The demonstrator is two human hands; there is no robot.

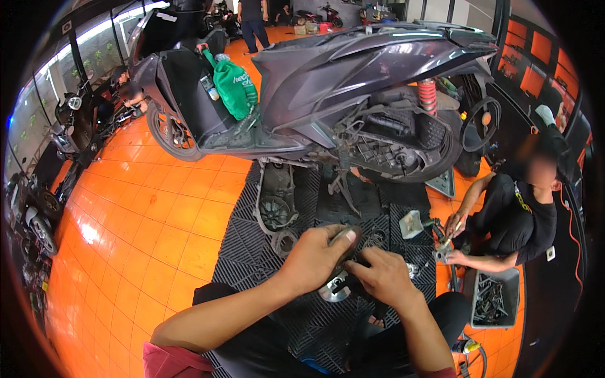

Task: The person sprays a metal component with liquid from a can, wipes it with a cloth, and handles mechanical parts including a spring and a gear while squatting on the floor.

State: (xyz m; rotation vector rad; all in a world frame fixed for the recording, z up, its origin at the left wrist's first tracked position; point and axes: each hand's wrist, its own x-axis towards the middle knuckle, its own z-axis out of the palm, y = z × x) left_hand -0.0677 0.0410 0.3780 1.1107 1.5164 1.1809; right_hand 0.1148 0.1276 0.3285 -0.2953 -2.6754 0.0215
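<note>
Working just below frame center with left grip (317, 257) clamped on a dark rounded part (346, 253) at its right, slanted lengthwise toward upper right, and right grip (384, 276) curled beside the lower end, too obscured to tell any hold.

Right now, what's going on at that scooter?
The person's left hand grips a dark, round part, with the right hand close at its lower side; whether that one touches it is hard to tell. Beyond them stands a dark gray, glossy scooter with mechanical parts exposed low on its side. A long gray metal casing lies on the black ribbed mat. To the right, a squatting co-worker in black handles a small gray metal part.
</note>
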